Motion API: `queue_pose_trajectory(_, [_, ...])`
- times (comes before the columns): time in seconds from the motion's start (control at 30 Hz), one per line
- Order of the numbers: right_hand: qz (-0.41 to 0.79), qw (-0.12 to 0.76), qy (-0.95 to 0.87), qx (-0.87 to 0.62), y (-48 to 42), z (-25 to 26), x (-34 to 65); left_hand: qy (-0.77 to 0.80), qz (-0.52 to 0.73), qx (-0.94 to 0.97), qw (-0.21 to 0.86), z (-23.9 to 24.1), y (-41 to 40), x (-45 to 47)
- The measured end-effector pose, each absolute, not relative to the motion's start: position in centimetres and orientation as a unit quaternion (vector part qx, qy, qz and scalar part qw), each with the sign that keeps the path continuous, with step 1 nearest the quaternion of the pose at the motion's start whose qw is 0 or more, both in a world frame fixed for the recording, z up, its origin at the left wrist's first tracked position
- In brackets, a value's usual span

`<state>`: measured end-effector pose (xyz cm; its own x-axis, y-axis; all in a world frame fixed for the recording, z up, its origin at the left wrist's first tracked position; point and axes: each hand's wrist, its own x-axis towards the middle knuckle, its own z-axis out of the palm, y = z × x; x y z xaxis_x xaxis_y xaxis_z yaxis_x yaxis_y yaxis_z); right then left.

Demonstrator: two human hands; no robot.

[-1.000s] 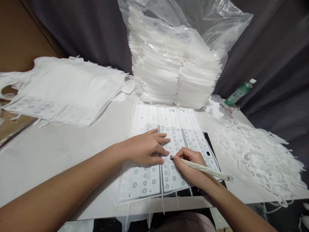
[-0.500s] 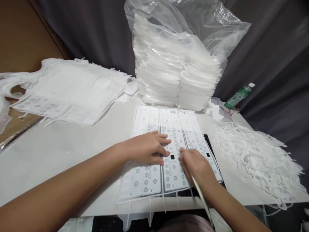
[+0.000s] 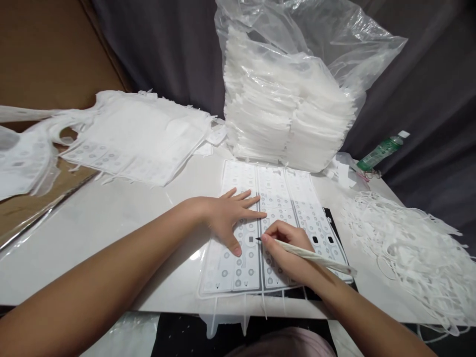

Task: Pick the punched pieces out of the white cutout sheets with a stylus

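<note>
A white moulded sheet [image 3: 275, 193] with rows of small round pads lies flat on the table in front of me. My left hand [image 3: 228, 218] rests on it, fingers spread and pressing it down. My right hand [image 3: 288, 245] is closed round a thin white pen-like tool [image 3: 316, 258], whose tip touches the sheet just right of a small square hole [image 3: 251, 239]. Two more dark square holes [image 3: 323, 240] show at the sheet's right side.
A clear plastic bag [image 3: 293, 99] stuffed with stacked white sheets stands behind. A spread pile of sheets [image 3: 137, 134] lies at the left. A heap of thin white trimmings [image 3: 405, 238] covers the right. A green bottle [image 3: 383, 148] lies at the far right. The table edge [image 3: 178, 305] is near me.
My right hand swung away with the tool pointing down, then came back to the sheet at a hole further left. My left fingers spread out flatter. The camera shifted.
</note>
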<state>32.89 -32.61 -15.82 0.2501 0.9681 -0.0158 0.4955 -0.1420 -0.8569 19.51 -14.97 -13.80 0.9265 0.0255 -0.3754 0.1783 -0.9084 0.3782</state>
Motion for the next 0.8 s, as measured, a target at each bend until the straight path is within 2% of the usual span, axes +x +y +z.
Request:
queue_pose_trajectory(0.27, [0.322,0.369,-0.519,-0.701,-32.2,-17.0,31.8,0.052,-0.174,0.961,0.21,-14.4,-15.3,19.5])
queue_pose_trajectory(0.43, [0.286,0.356,-0.562,-0.689,-32.4,-16.8,31.8,0.058,-0.18,0.96,0.207,-14.3,-15.3,19.6])
queue_pose_trajectory(0.53, [0.184,0.33,-0.662,-0.647,-32.6,-17.0,31.2,0.065,-0.186,0.956,0.217,-14.4,-15.3,19.6])
queue_pose_trajectory(0.67, [-0.007,0.239,-0.786,-0.57,-33.3,-17.3,30.4,0.07,-0.205,0.952,0.217,-14.2,-15.4,19.5])
queue_pose_trajectory(0.8, [-0.086,0.18,-0.774,-0.601,-34.3,-16.6,32.7,0.079,-0.218,0.95,0.211,-14.1,-15.4,19.5])
